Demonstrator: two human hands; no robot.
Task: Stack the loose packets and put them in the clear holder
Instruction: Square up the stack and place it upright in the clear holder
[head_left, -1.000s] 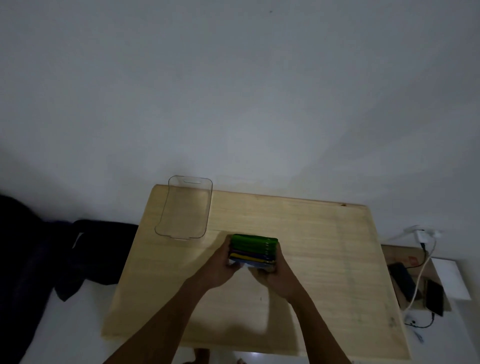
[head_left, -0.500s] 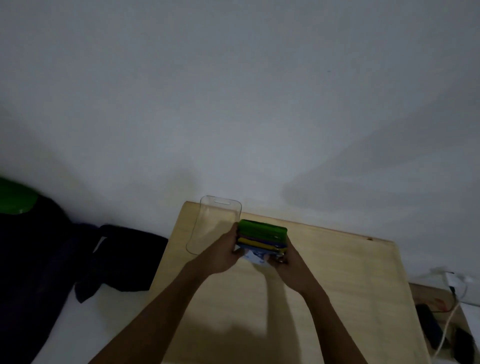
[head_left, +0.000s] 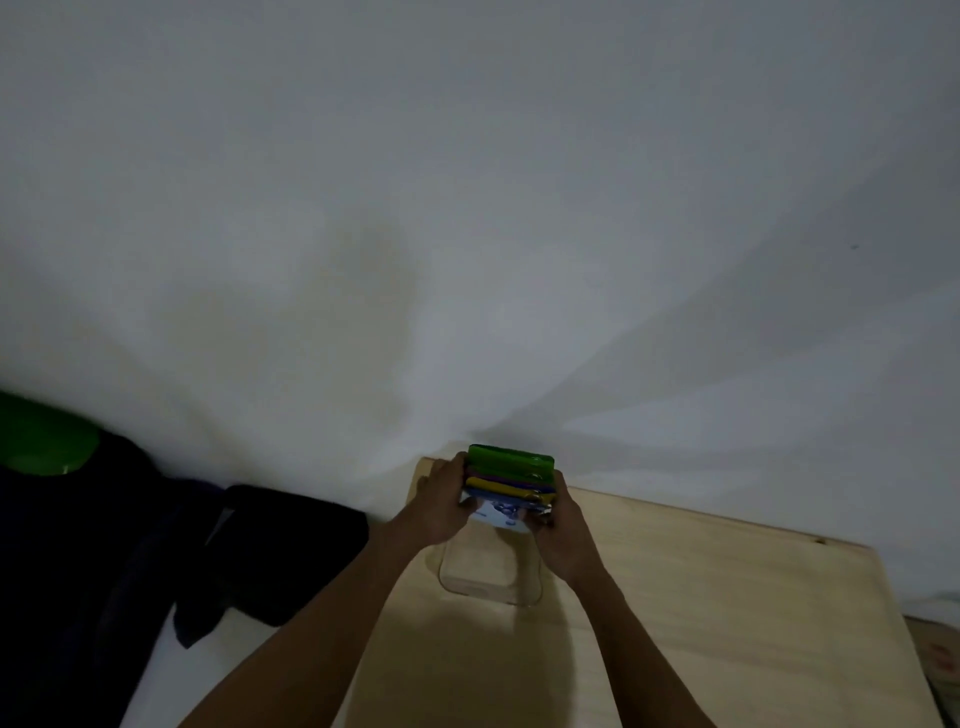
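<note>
A stack of packets (head_left: 511, 480), green on top, then purple, yellow and blue-white below, is held up between both hands. My left hand (head_left: 441, 501) grips its left end and my right hand (head_left: 563, 530) grips its right end. The stack hangs just above the far end of the clear holder (head_left: 488, 571), which lies on the wooden table (head_left: 701, 623) near its far left corner. The holder's far part is hidden behind the packets and my hands.
A white wall rises right behind the table. Dark clothing (head_left: 156, 561) and a green object (head_left: 41, 441) lie to the left of the table. The table's right edge and some items on the floor show at the far right.
Both hands carried the stack from the table's middle up and left, over the clear holder. The view has swung, so the table now sits lower right.
</note>
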